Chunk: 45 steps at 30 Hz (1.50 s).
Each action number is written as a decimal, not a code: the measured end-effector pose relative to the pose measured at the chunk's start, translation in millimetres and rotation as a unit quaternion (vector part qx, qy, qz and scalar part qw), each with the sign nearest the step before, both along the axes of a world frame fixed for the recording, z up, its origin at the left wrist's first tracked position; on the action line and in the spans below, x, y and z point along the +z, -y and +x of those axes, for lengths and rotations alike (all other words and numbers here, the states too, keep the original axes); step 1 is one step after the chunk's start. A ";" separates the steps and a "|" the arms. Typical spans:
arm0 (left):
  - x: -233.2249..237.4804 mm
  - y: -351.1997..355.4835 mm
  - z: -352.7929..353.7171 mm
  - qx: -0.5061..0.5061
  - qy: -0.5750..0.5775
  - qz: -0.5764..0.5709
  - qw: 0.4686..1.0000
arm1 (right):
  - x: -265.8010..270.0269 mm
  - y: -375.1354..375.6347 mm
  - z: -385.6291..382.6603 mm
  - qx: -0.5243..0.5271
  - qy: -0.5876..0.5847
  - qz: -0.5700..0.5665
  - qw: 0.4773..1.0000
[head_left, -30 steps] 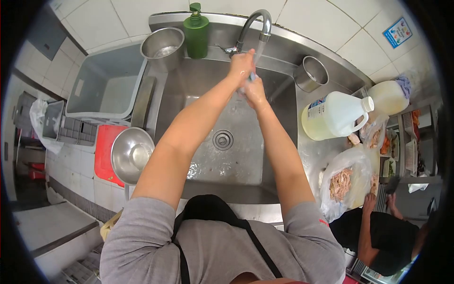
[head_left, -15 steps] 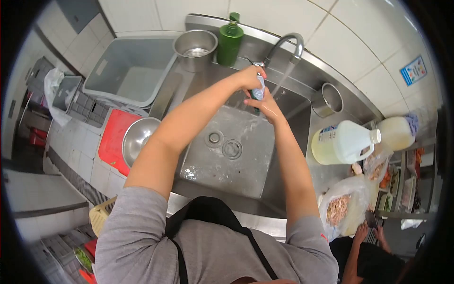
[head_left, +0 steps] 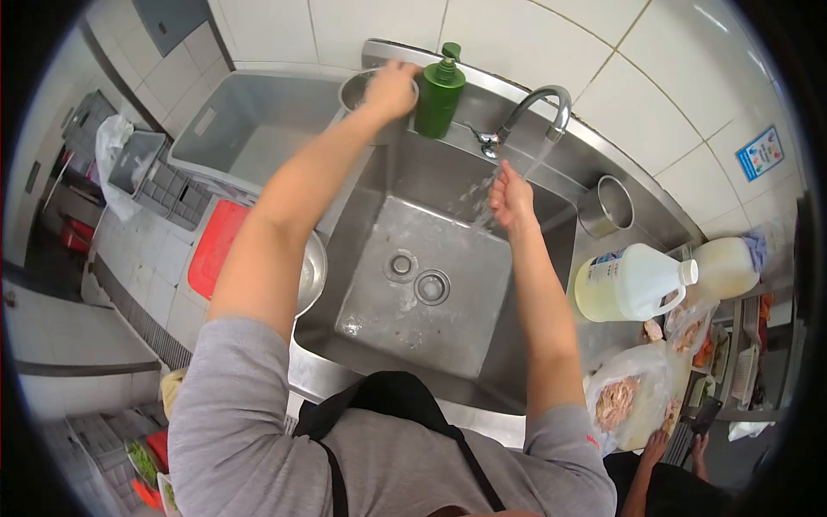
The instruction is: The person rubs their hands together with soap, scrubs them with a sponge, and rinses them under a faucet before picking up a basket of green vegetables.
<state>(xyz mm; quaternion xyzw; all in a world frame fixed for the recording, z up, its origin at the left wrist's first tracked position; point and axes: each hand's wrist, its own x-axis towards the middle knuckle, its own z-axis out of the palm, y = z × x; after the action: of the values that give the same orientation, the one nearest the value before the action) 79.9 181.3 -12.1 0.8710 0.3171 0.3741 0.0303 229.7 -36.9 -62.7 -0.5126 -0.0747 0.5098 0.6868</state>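
Note:
My left hand [head_left: 392, 89] is over the round metal pot [head_left: 351, 91] at the back left of the sink. Motion smears its fingers, and I cannot make out whether anything is in them. Beside that hand stands a green pump bottle [head_left: 440, 102]. My right hand [head_left: 511, 196] is above the steel sink [head_left: 448, 323], with its fingers curled in and nothing visible in them. Close to it, water runs from the curved faucet [head_left: 551, 96] and splashes behind the fingers.
A grey plastic tub [head_left: 250, 129] sits left of the sink, near a red board [head_left: 217, 246] and metal bowl [head_left: 313, 274]. On the right are a metal cup [head_left: 606, 207], a jug of yellowish liquid [head_left: 633, 283] and bagged shredded food [head_left: 616, 403]. Another person's hands [head_left: 656, 446] are at lower right.
My hands were together by the faucet around a small blue-white and green item. They have parted: the left moved left to the pot, the right stayed near the water. The item is out of sight.

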 end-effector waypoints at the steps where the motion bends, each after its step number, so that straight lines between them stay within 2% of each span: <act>1: -2.2 19.0 14.5 -0.073 0.028 -0.057 0.995 | 2.5 1.4 -2.2 -0.031 -0.015 0.032 0.999; 2: -5.6 44.2 31.8 -0.146 0.055 -0.116 0.981 | 3.6 1.4 -2.2 -0.039 -0.018 0.026 0.999; 3: -11.4 72.1 48.5 -0.242 0.113 -0.345 0.900 | 6.8 -3.8 0.5 -0.035 -0.074 0.132 0.988; 4: -16.2 97.6 64.3 -0.320 0.161 -0.549 0.755 | 10.1 -8.3 2.8 -0.029 -0.127 0.236 0.963; 5: -33.6 112.0 83.4 -0.338 0.179 -0.666 0.640 | 14.0 -12.3 2.8 -0.036 -0.124 0.234 0.964; 6: -49.9 123.3 98.1 -0.347 0.192 -0.764 0.509 | 19.1 -17.7 1.7 -0.079 -0.171 0.289 0.939; 7: -41.7 144.1 97.4 -0.352 0.189 -0.764 0.506 | 24.4 -22.2 2.2 -0.119 -0.216 0.343 0.907; 9: -15.9 193.7 83.7 -0.395 0.447 -0.770 0.225 | 32.6 -27.1 6.4 -0.167 -0.207 0.341 0.901; 10: -21.1 205.1 86.6 -0.396 0.442 -0.774 0.222 | 32.5 -28.2 12.0 -0.211 -0.204 0.337 0.895; 12: -34.2 223.3 90.2 -0.327 0.420 -0.812 0.238 | 14.4 -40.7 32.6 -0.234 -0.160 0.319 0.904; 13: -38.4 233.3 84.0 -0.325 0.363 -0.846 0.219 | 1.3 -50.6 44.5 -0.249 0.087 0.175 0.948; 14: -40.9 245.9 83.9 -0.324 0.358 -0.848 0.217 | -5.6 -54.4 50.9 -0.242 0.325 0.015 0.914; 15: -43.5 258.6 87.6 -0.261 0.389 -0.826 0.313 | -5.4 -51.1 50.3 -0.220 0.486 -0.050 0.844; 16: -46.6 266.3 89.1 -0.192 0.416 -0.792 0.403 | -6.5 -48.8 47.3 -0.221 0.485 -0.053 0.844; 17: -54.6 250.9 94.4 -0.204 0.378 -0.809 0.401 | -8.1 -46.1 43.4 -0.216 0.316 0.013 0.924; 18: -53.4 237.3 97.4 -0.203 0.377 -0.811 0.398 | -10.8 -43.4 40.6 -0.203 0.135 0.080 0.966; 19: -51.0 222.2 101.1 -0.212 0.406 -0.818 0.348 | -14.9 -38.0 35.5 -0.210 0.080 0.126 0.966; 20: -48.6 208.1 104.3 -0.221 0.434 -0.822 0.297 | -19.0 -31.0 30.6 -0.210 0.081 0.125 0.966; 21: -61.6 192.9 108.6 -0.220 0.434 -0.822 0.296 | -18.2 -20.4 19.1 -0.201 0.305 0.145 0.919; 22: -85.9 176.9 115.3 -0.268 0.388 -0.844 0.257 | -14.6 -9.2 5.2 -0.181 0.514 0.158 0.824; 23: -97.7 164.6 123.6 -0.315 0.339 -0.859 0.218 | -8.7 1.6 -9.4 -0.152 0.695 0.163 0.684; 24: -95.5 158.1 133.5 -0.315 0.337 -0.860 0.217 | -4.3 13.1 -24.0 -0.116 0.839 0.157 0.509; 25: -93.0 155.1 144.5 -0.248 0.293 -0.852 0.357 | 5.8 24.8 -44.6 -0.118 0.838 0.152 0.510; 26: -89.5 155.0 153.3 -0.179 0.242 -0.819 0.488 | 21.6 33.6 -65.7 -0.053 0.805 0.190 0.560; 27: -83.1 164.5 152.4 -0.207 0.158 -0.763 0.592 | 29.4 39.2 -74.2 0.013 0.763 0.225 0.606; 28: -87.2 166.7 160.2 -0.209 0.154 -0.765 0.590 | 28.2 40.6 -66.7 0.011 0.764 0.220 0.607; 29: -90.7 167.7 166.5 -0.252 -0.066 -0.611 0.748 | 24.6 38.9 -54.1 0.012 0.752 0.229 0.618; 30: -96.0 167.1 169.2 -0.271 -0.281 -0.394 0.832 | 19.2 35.4 -40.4 0.012 0.739 0.239 0.629; 31: -46.9 179.1 124.5 -0.293 -0.331 -0.254 0.860 | 8.5 29.6 -19.6 0.026 0.790 0.111 0.603; 32: -48.3 175.6 128.5 -0.292 -0.334 -0.252 0.860 | 3.7 24.9 -6.2 0.023 0.789 0.113 0.604; 34: -60.8 169.6 143.3 -0.290 -0.487 -0.017 0.824 | -2.8 18.9 18.2 0.096 0.757 0.121 0.635; 36: -74.2 168.1 139.4 -0.298 -0.444 -0.004 0.845 | 1.8 15.3 31.4 0.168 0.722 0.128 0.659; 37: -76.0 166.1 136.4 -0.287 -0.376 -0.076 0.878 | 7.8 14.6 32.6 0.204 0.703 0.131 0.669; 38: -78.5 164.9 133.8 -0.274 -0.303 -0.149 0.901 | 7.9 15.4 26.6 0.203 0.704 0.130 0.668; 39: -77.7 164.5 134.5 -0.257 -0.226 -0.220 0.913 | 32.7 20.7 -4.6 0.183 0.717 0.105 0.665; 40: -76.6 162.4 140.9 -0.258 -0.224 -0.220 0.914 | 48.9 25.4 -33.0 0.165 0.728 0.079 0.661; 42: -70.3 160.2 150.6 -0.347 -0.434 -0.056 0.829 | 50.9 31.3 -68.5 0.064 0.680 0.187 0.706; 43: -64.0 160.7 146.0 -0.355 -0.415 -0.111 0.830 | 45.4 31.0 -73.2 0.064 0.679 0.186 0.707; 44: -63.8 161.9 148.6 -0.356 -0.417 -0.112 0.829 | 35.0 30.6 -76.9 -0.043 0.669 0.242 0.701; 45: -66.6 161.3 154.9 -0.344 -0.352 -0.229 0.840 | 23.4 30.6 -79.8 -0.148 0.648 0.295 0.687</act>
<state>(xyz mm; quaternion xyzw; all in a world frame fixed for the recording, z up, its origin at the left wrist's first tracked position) 234.8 20.0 -78.7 0.9652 0.0634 -0.0757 0.2420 149.9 -67.5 -39.3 -0.4909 -0.5706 -0.1056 0.6499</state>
